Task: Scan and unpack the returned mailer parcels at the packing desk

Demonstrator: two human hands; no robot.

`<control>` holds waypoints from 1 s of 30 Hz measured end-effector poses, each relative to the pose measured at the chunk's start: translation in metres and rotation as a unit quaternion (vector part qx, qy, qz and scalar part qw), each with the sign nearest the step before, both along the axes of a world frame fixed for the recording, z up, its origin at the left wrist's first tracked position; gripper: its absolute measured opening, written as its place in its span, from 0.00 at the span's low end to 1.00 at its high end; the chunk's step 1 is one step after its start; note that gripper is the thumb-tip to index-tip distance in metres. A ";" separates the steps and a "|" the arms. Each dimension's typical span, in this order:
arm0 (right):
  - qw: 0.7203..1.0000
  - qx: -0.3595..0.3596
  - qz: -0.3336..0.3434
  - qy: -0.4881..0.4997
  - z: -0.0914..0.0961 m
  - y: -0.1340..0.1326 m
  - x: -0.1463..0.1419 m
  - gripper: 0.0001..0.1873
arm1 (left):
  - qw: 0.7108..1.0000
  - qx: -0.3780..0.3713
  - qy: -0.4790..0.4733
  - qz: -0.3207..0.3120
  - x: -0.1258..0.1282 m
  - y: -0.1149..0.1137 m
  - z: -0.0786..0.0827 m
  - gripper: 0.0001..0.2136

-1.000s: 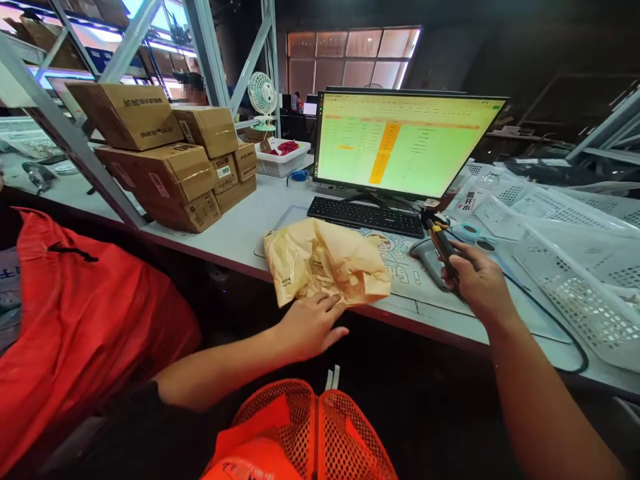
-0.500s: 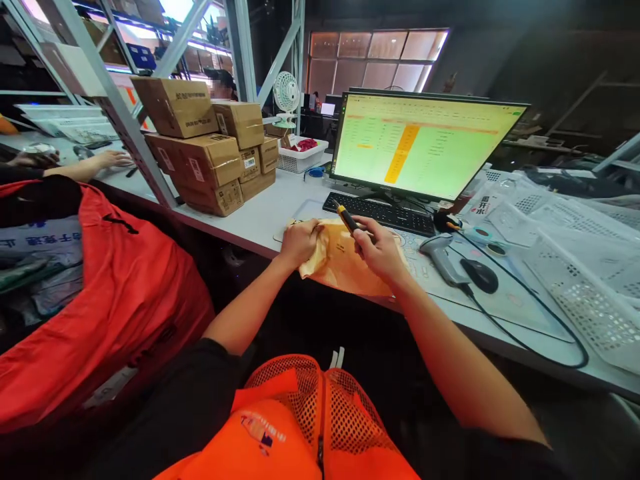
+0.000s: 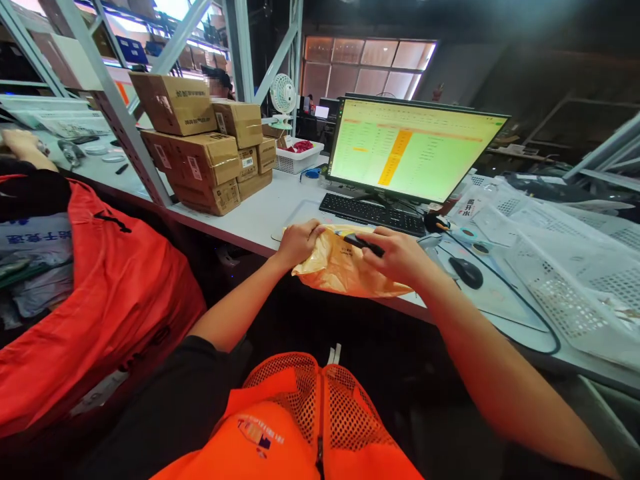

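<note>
My left hand (image 3: 299, 244) is closed on the left end of a yellow-orange plastic mailer bag (image 3: 345, 270), which lies crumpled at the desk's front edge. In my right hand (image 3: 395, 250) is a black and yellow utility knife (image 3: 363, 243), gripped by its handle and pointing left. The knife lies low over the upper part of the bag; whether its blade is in the plastic I cannot tell. Behind the bag sits a black keyboard (image 3: 373, 212). My right forearm hides part of a grey barcode scanner.
Stacked cardboard boxes (image 3: 190, 160) stand back left beside a metal post (image 3: 131, 143). A monitor (image 3: 415, 150) is behind the keyboard. A mouse (image 3: 466, 272), a cable and white baskets (image 3: 565, 287) are to the right. A large red bag (image 3: 115, 293) is at left, near another person's hand (image 3: 23, 143).
My right hand has lowered and moved right, turning the knife from raised to nearly flat over the bag. My left hand keeps its hold. The other person's hand has moved left.
</note>
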State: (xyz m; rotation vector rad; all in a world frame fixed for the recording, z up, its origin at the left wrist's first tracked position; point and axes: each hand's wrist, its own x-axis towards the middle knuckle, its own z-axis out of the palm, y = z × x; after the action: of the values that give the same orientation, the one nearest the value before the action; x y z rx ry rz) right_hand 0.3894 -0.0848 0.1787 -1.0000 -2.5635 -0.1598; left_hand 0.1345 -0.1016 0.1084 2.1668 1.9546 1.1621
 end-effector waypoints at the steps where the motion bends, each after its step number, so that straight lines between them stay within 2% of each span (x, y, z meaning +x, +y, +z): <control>1: 1.000 0.003 -0.015 -0.027 0.004 0.000 -0.003 0.23 | 1.000 0.001 0.012 0.001 0.003 -0.002 0.000 0.15; 3: 0.997 0.006 -0.050 -0.051 0.010 0.008 0.005 0.23 | 0.999 0.005 0.043 -0.004 0.003 -0.005 -0.001 0.14; 4: 0.996 0.010 -0.076 -0.047 0.013 0.017 0.018 0.22 | 0.998 0.008 0.060 -0.006 0.000 -0.006 -0.002 0.14; 7: 0.980 0.034 -0.198 -0.014 0.014 0.047 0.084 0.18 | 0.995 0.012 0.094 0.019 -0.026 -0.009 -0.003 0.15; 8: 0.970 0.031 -0.242 -0.010 0.011 0.056 0.108 0.16 | 0.995 0.012 0.097 0.033 -0.036 -0.010 -0.002 0.15; 10: 0.965 0.031 -0.259 0.017 -0.003 0.068 0.141 0.19 | 0.994 -0.002 0.100 0.049 -0.055 -0.012 0.002 0.15; 12: 0.963 -0.006 -0.270 0.010 -0.028 0.071 0.145 0.22 | 0.992 -0.035 0.107 0.049 -0.064 -0.012 0.012 0.15; 16: 0.947 -0.090 -0.306 -0.044 -0.083 0.062 0.098 0.25 | 0.985 -0.113 0.120 0.047 -0.052 -0.003 0.044 0.21; 18: 0.940 -0.102 -0.322 -0.058 -0.096 0.058 0.075 0.25 | 0.987 -0.120 0.105 0.002 -0.041 0.009 0.057 0.19; 20: 0.942 -0.085 -0.322 -0.049 -0.093 0.054 0.059 0.25 | 0.988 -0.132 0.053 -0.060 -0.032 0.023 0.065 0.13; 22: 0.962 -0.036 -0.269 0.004 -0.081 0.046 0.043 0.24 | 0.983 -0.155 -0.011 -0.103 -0.027 0.037 0.067 0.07; 25: 0.991 0.047 -0.087 0.093 -0.063 0.024 0.005 0.21 | 0.973 -0.174 -0.080 -0.132 -0.025 0.050 0.062 0.08; 27: 0.994 0.063 0.009 0.089 -0.060 0.008 -0.030 0.20 | 0.965 -0.179 -0.132 -0.142 -0.022 0.053 0.056 0.09; 30: 0.997 0.037 0.021 0.060 -0.064 -0.001 -0.078 0.26 | 0.948 -0.180 -0.227 -0.133 -0.019 0.049 0.043 0.13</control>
State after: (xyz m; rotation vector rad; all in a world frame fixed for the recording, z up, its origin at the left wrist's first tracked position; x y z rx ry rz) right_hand 0.3116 -0.0855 0.1150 -0.8997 -2.4485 -0.1762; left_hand 0.1160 -0.0525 0.1516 1.7202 1.4878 1.0404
